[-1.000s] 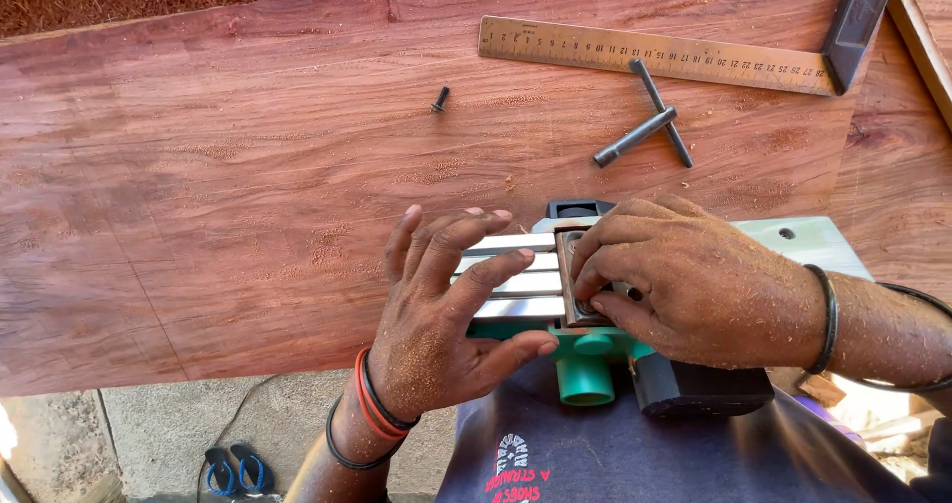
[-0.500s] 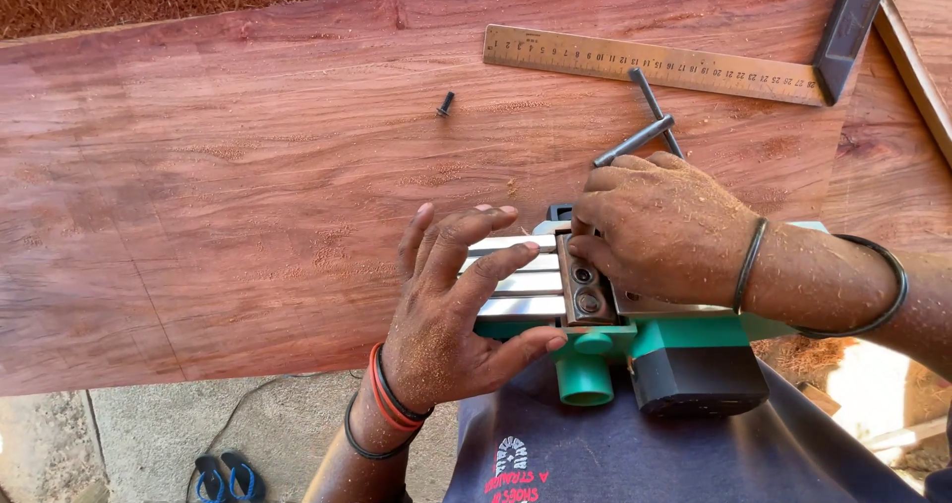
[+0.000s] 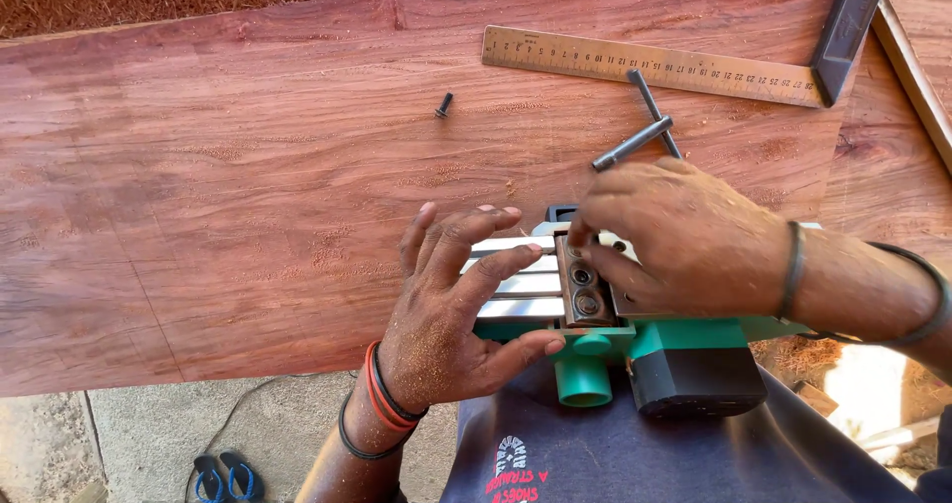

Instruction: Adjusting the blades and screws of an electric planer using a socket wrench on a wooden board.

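On the near edge of the wooden slab [image 3: 248, 215] lies an upturned green electric planer [image 3: 635, 339], metal sole facing up, partly overhanging toward the person's lap. Left hand [image 3: 451, 314] rests flat on the sole left of the blade drum [image 3: 583, 283], fingers spread wide, thumb against the green body. Right hand [image 3: 684, 240] sits over the drum from the planer's right, fingertips pinched narrow at the drum clamp; whether they hold anything, cannot tell. Planer looks heavy, rigid, smooth sole likely slippery, blades sharp: best held by the body, clear of the drum. Beyond the planer: T-wrench [image 3: 645, 131], steel square [image 3: 674, 66], loose bolt [image 3: 443, 105] off to its far left. No containers visible.
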